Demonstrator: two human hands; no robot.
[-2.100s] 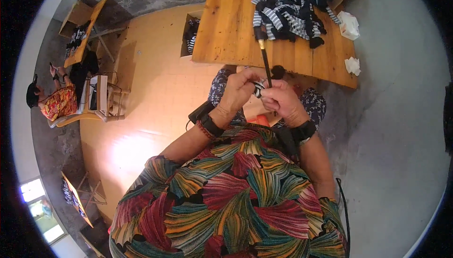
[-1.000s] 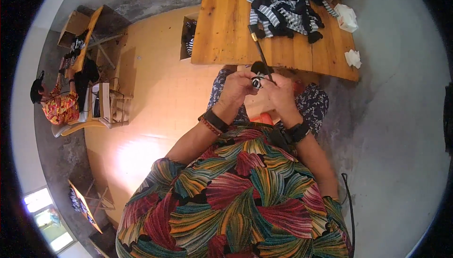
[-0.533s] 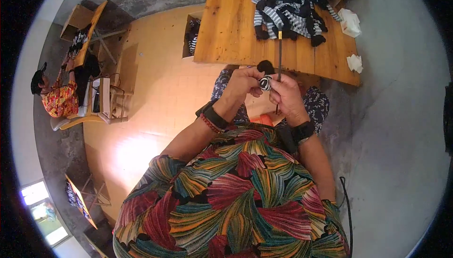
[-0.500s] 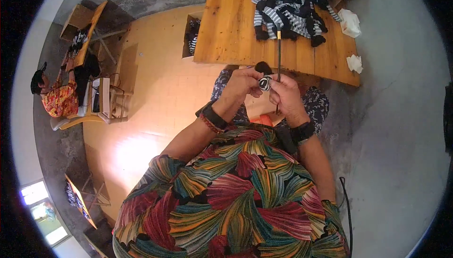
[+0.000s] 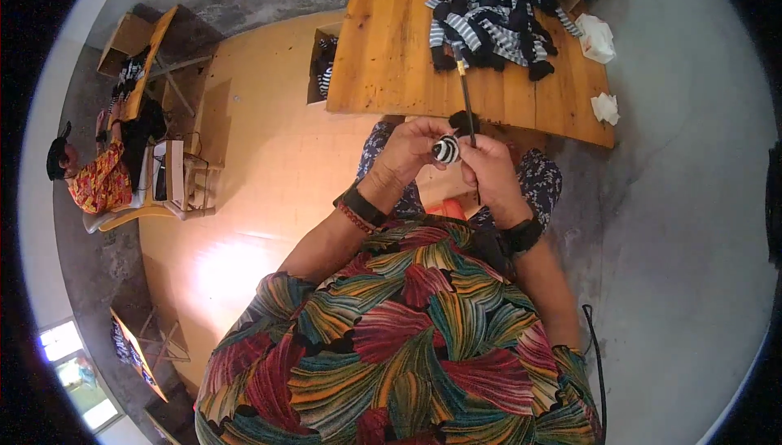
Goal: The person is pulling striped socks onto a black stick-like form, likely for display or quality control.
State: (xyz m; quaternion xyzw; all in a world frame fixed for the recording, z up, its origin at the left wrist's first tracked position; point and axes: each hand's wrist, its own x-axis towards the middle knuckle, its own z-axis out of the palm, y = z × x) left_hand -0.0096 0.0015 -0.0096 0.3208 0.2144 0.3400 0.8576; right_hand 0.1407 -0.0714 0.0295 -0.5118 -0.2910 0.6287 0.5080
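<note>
In front of my body, my left hand [image 5: 414, 148] pinches a small black-and-white striped knit piece [image 5: 445, 149], bunched into a rounded end between my two hands. A fluffy black part [image 5: 464, 122] sticks out just beyond it, and I cannot tell how it is joined. My right hand [image 5: 494, 170] is closed round a thin black rod [image 5: 467, 99] with a gold band near its far end. The rod points away from me, its tip over the wooden table [image 5: 391, 46]. A pile of similar striped knit pieces [image 5: 497, 21] lies on that table.
White crumpled tissue [image 5: 604, 109] and a white tissue pack [image 5: 596, 39] lie at the table's right side. A cardboard box [image 5: 320, 70] of striped pieces stands left of it. Far left, another person [image 5: 102, 176] sits at a table. A black cable [image 5: 596, 363] runs lower right.
The rod has tilted, its far tip shifting left. The striped end has turned to show more stripes and sits slightly left. The whole view has shifted a little.
</note>
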